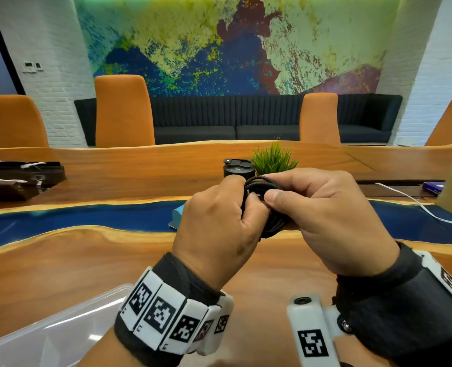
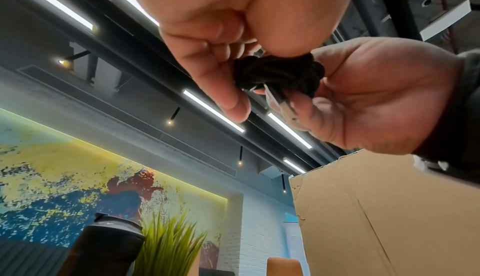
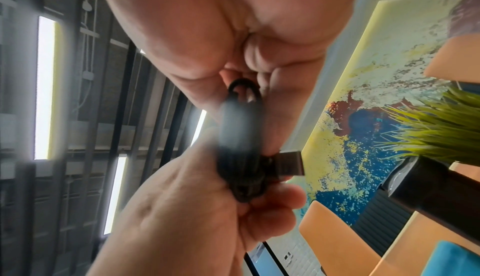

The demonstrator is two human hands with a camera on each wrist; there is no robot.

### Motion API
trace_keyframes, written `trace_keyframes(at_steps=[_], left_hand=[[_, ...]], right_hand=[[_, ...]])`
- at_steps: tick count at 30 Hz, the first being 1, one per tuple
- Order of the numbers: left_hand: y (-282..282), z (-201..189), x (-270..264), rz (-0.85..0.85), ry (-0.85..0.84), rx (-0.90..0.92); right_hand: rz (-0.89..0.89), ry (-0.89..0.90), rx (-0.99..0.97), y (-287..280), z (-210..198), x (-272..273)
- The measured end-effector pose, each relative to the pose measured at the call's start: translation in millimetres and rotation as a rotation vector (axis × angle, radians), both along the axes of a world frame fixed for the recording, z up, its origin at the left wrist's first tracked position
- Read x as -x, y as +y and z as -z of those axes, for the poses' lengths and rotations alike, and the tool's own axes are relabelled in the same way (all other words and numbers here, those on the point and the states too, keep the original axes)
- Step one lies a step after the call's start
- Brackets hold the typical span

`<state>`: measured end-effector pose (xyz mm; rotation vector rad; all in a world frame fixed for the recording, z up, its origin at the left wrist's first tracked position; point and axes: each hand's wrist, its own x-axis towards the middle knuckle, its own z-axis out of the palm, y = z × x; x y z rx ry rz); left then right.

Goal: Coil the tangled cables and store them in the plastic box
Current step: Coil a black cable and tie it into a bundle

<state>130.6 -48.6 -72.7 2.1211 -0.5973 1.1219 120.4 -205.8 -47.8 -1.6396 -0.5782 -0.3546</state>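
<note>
Both the left hand (image 1: 217, 221) and right hand (image 1: 325, 213) pinch the light, springy black cable coil (image 1: 262, 186) above the plastic box (image 1: 60, 327); best gripped across its wraps.

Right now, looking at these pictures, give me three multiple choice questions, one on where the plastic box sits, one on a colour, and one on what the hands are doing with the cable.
1. Where does the clear plastic box lie?
A. On the table's near left, below the left hand
B. On the dark sofa
C. Beside the green plant

2. What colour is the cable bundle?
A. White
B. Black
C. Orange

3. How is the bundle held?
A. It lies loose on the table
B. Only the left hand holds it
C. Both hands grip it, above the table

Answers: 1 A, the head view shows its clear rim at the lower left corner. 2 B, the cords are black in all three views. 3 C, the left hand and right hand both curl fingers round it, clear of the table.
</note>
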Motion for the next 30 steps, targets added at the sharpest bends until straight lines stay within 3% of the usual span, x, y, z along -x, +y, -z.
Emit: trace_keyframes(at_steps=[6, 12, 20, 26, 30], left_hand=[[-3, 3, 0, 0.057, 0.114, 0.09], [-4, -1, -1, 0.303, 0.33, 0.407], [-5, 0, -5, 0.448, 0.573, 0.677], [0, -1, -7, 0.471, 0.625, 0.618], [9, 2, -16, 0.34, 0.536, 0.472]], right_hand=[[0.071, -0.063, 0.057, 6, 5, 0], [0.14, -0.131, 0.144, 11, 4, 2], [-0.028, 0.2, -0.178, 7, 10, -8], [-0.069, 0.279, -0.189, 1, 11, -15], [0.072, 0.239, 0.05, -3, 12, -16]])
